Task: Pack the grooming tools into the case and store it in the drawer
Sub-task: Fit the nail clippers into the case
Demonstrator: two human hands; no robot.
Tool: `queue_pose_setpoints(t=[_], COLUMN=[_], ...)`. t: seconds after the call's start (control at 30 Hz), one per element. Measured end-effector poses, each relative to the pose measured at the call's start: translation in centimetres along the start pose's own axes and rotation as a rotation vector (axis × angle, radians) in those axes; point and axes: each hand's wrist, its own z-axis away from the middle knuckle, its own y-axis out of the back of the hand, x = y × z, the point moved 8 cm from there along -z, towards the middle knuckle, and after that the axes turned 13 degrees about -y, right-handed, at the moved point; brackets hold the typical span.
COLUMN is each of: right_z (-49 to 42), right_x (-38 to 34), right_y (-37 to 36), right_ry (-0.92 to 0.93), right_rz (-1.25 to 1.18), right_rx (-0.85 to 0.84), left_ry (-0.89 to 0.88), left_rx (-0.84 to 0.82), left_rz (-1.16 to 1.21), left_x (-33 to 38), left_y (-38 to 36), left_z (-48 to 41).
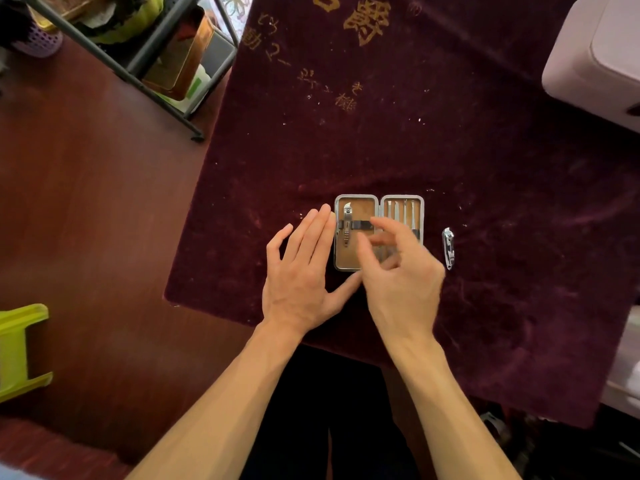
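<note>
An open metal-rimmed grooming case [360, 206] with a tan lining lies on the dark red cloth. A nail clipper [347, 225] sits under the strap in its left half, and several thin tools [401, 211] stand in its right half. My left hand [304, 271] rests flat on the cloth, fingers against the case's left edge, thumb under its near edge. My right hand [398, 268] hovers over the case's near right part, blurred, fingers curled apart; I see nothing held in it. A second, smaller nail clipper [448, 248] lies loose on the cloth just right of the case.
The dark red velvet cloth [450, 150] with gold writing covers the table. A metal rack [145, 46] with tins and boxes stands at the far left. A pale pink box [595, 57] is at the far right, a yellow-green stool [17, 348] at the left on the floor.
</note>
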Motion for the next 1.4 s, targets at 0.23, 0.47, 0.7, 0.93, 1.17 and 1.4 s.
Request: queue_pose_setpoints(t=[0.23, 0.47, 0.7, 0.93, 1.17, 1.4], right_z=[-2.9, -3.6, -3.7, -1.0, 1.2, 2.0], right_x=[6.7, 8.5, 8.4, 6.2, 4.8, 3.2], right_y=[7.7, 7.3, 7.2, 7.0, 4.7, 4.4], right_ry=[-0.206, -0.204, -0.252, -0.303, -0.347, -0.261], right_rz=[0.043, 0.146, 0.152, -0.382, -0.438, -0.416], right_rx=[0.176, 0.129, 0.071, -0.132, -0.297, -0.281], left_ry=[0.038, 0.262, 0.233, 0.397, 0.487, 0.538], left_rx=[-0.036, 0.045, 0.112, -0.198, -0.118, -0.096], left_rz=[0.066, 0.502, 0.818, 1.079, 1.230, 1.245], left_x=[-0.1, -0.5, 4.5, 7.6, 6.1, 5.1], left_y=[0.1, 1.9, 4.0, 1.6, 2.6, 2.7], left_z=[-0.3, -0.9, -3.6, -2.5, -0.4, 0.4])
